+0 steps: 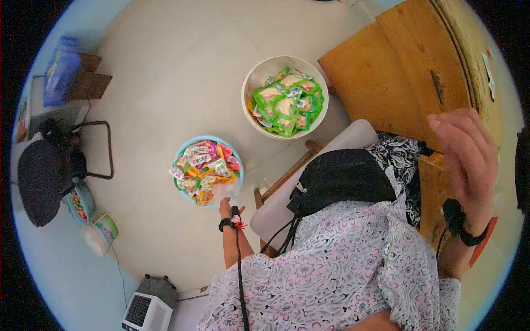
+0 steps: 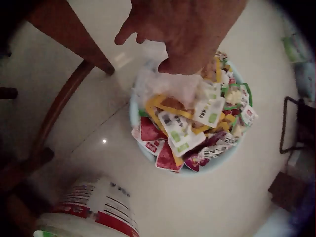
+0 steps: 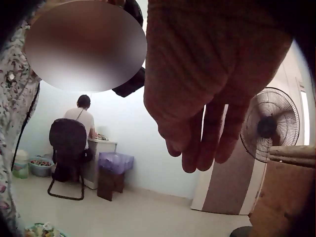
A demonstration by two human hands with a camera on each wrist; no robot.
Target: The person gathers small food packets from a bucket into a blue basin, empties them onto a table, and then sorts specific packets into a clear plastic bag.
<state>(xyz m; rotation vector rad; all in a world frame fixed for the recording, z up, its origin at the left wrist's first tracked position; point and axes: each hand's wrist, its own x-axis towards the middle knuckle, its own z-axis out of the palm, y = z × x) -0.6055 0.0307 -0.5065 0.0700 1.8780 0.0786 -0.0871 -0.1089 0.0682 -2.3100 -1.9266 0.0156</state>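
Note:
My left hand [image 1: 226,208] reaches down to the near edge of a light blue basin [image 1: 241,179]. Its fingers are spread apart over translucent plastic [image 2: 170,88] at the basin's side in the left wrist view. Small snack packets [image 1: 207,160] in red, yellow, white and purple heap up inside the basin. Raised at the right, beside the wooden desk, is my right hand [image 1: 469,157]. The right wrist view shows its palm and loosely bent fingers, with nothing held.
A larger white tub [image 1: 246,102] of green-edged packets [image 1: 287,107] stands ahead on the floor. Right of it is a wooden desk [image 1: 397,66]. A black chair [image 1: 41,179], a bucket [image 1: 99,237] and a fan [image 3: 268,123] stand farther off. A seated person [image 3: 81,118] faces away.

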